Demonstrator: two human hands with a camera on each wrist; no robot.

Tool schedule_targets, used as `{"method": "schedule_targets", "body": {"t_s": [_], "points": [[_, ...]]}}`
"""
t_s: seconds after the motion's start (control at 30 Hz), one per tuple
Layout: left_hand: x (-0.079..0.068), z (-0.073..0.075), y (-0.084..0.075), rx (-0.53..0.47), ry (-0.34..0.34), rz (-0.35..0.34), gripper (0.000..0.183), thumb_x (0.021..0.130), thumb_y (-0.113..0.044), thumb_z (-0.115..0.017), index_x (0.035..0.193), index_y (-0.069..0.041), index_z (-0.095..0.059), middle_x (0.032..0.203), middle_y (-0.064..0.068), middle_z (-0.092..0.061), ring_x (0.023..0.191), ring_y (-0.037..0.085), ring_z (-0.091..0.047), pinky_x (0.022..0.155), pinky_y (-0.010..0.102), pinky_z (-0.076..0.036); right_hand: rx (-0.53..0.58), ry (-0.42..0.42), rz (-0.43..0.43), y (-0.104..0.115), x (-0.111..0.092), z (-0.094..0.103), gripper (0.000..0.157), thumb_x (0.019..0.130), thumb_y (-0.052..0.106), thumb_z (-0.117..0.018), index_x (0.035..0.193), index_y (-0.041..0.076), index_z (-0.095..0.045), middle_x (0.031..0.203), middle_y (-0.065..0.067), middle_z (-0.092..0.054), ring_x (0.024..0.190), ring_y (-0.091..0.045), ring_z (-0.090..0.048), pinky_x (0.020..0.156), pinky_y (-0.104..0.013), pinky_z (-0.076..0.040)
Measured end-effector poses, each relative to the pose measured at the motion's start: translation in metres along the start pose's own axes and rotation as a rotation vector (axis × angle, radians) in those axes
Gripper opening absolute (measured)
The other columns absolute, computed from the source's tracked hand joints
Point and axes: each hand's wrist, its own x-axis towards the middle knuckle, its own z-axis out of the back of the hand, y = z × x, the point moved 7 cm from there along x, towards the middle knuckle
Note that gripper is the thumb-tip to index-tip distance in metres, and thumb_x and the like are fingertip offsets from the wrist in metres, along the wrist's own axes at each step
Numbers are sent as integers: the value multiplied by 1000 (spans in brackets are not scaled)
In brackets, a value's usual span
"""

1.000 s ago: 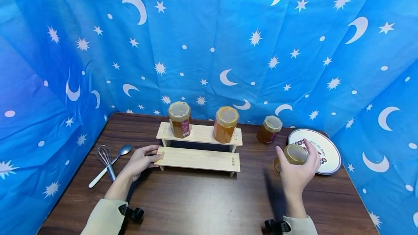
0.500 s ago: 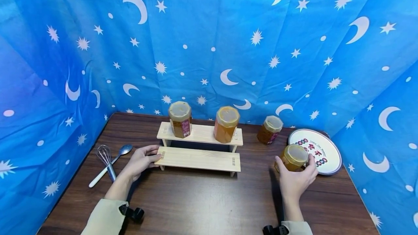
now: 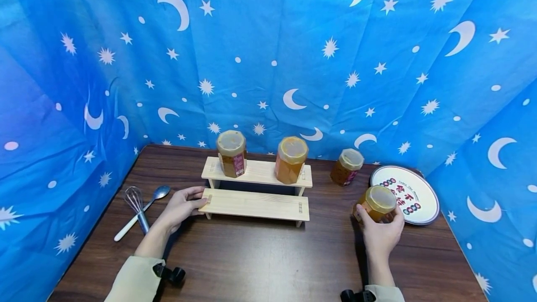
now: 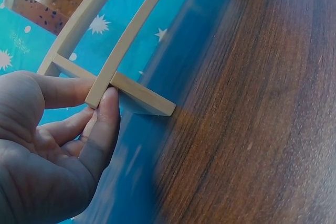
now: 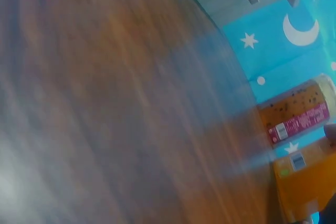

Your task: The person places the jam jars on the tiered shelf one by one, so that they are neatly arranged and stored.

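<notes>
Amber jar in right grip shows a barcode.

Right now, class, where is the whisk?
In the head view, the whisk lies on the left of the table, crossing the spoon, left of the left hand.

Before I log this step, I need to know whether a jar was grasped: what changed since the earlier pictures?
The right hand moved down and back; its fingers, earlier up by the lid, now hold the front jar's sides. That jar looks unmoved. The left hand still pinches the lower shelf; whisk, spoon and plate stayed.
</notes>
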Motion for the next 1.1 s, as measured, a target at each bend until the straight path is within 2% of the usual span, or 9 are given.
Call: {"method": "schedule_targets", "body": {"t_s": [0.23,0.43,0.5,0.57,0.7,0.8,0.93,1.1], "points": [[0,1,1,-21,14,5,57,101,-7,-66,151,8,-43,144,30,-49,104,23,-69,83,34,-62,35,77,-1,-4,8,3,90,82,23,-92,154,7,-42,145,-11,-49,128,-30,-47,107,-54,-46],[0,2,2,-21,19,9,60,101,-10,-68,152,7,-42,145,30,-48,107,22,-67,85,34,-61,-13,155,-12,-9,15,5,89,84,29,-90,156,10,-41,146,-11,-49,128,-32,-48,107,-53,-48],[0,2,3,-19,20,8,60,101,-11,-68,152,7,-42,145,29,-48,107,22,-67,85,34,-61,-40,159,-4,-9,17,7,89,83,30,-91,155,11,-42,145,-11,-51,127,-32,-50,104,-46,-50],[0,2,3,-21,20,9,60,101,-12,-69,152,7,-42,145,29,-48,107,22,-67,85,34,-61,-64,155,9,-8,19,8,88,82,30,-91,154,10,-44,143,-12,-53,125,-32,-53,97,-34,-52],[0,1,3,-24,13,18,61,101,-12,-69,153,6,-42,145,29,-49,107,22,-67,85,34,-61,-77,145,31,-6,21,10,85,81,28,-93,151,9,-48,139,-12,-54,121,-32,-55,80,-9,-46],[0,1,3,-26,6,28,61,101,-13,-69,153,5,-43,145,28,-49,107,22,-67,84,34,-61,-79,139,31,-5,20,10,84,81,29,-93,150,9,-49,139,-12,-54,121,-32,-55,80,-8,-45],[0,1,2,-34,8,23,61,101,-12,-69,153,5,-42,145,28,-48,108,22,-66,85,34,-61,-82,128,19,-5,18,11,85,80,31,-93,150,9,-50,139,-11,-55,121,-32,-55,82,-15,-45],[-1,1,1,-40,16,16,61,101,-13,-69,153,5,-42,146,28,-49,107,21,-67,86,34,-61,-70,149,26,2,15,9,84,79,29,-94,149,10,-51,135,-7,-54,117,-27,-57,79,-7,-46]]}}
